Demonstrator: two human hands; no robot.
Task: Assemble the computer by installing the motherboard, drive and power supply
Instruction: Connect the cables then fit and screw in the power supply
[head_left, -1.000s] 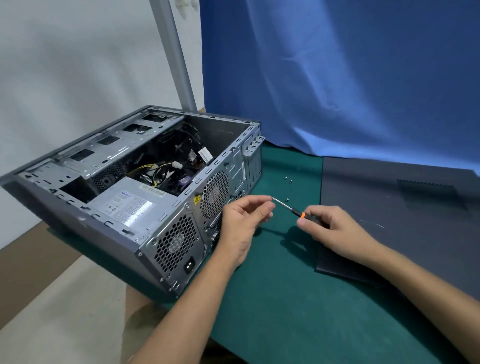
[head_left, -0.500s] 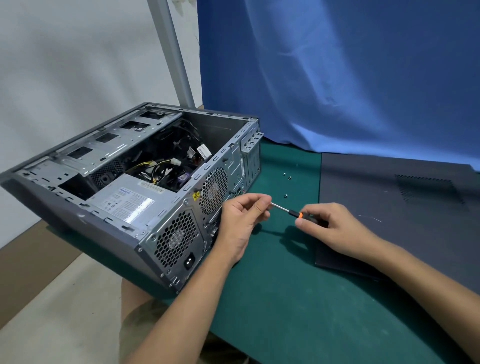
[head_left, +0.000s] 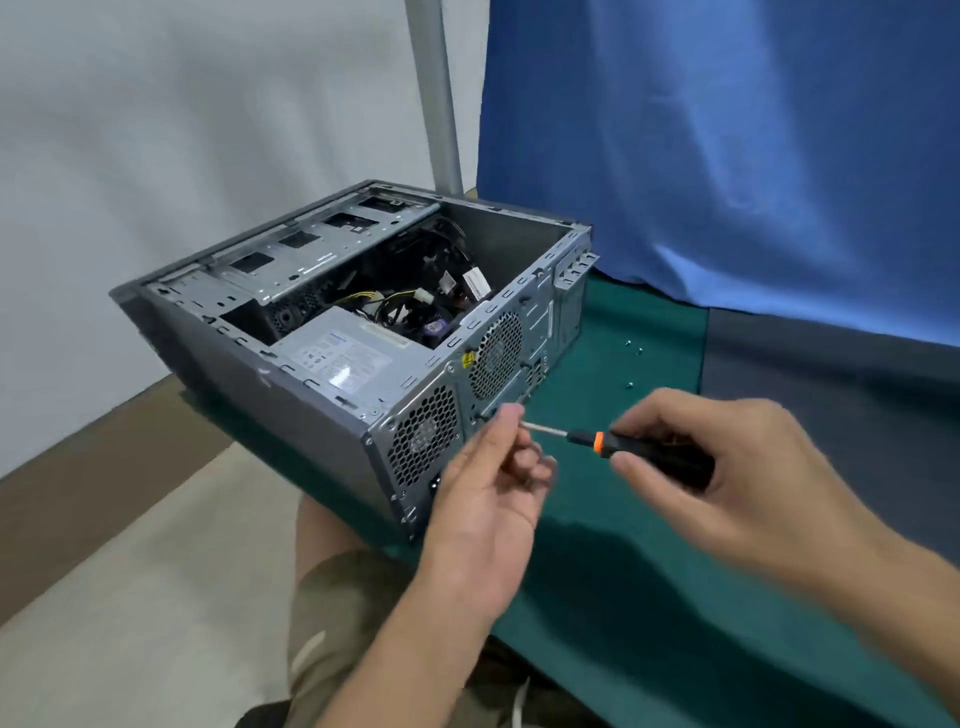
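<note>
Our right hand (head_left: 727, 467) grips the screwdriver (head_left: 597, 441) and our left hand (head_left: 483, 499) pinches its tip just off the rear of the case (head_left: 311, 405), whose near corner holds the power supply (head_left: 343, 358), so a tilted push could jab our fingers.

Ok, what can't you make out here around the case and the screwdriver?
Head view:
- Screwdriver tip, and any screw on it: hidden behind fingers of the left hand.
- Case floor: hidden under cables.
- Power supply label: too small to read.
- Panel: cut off by right edge.
</note>
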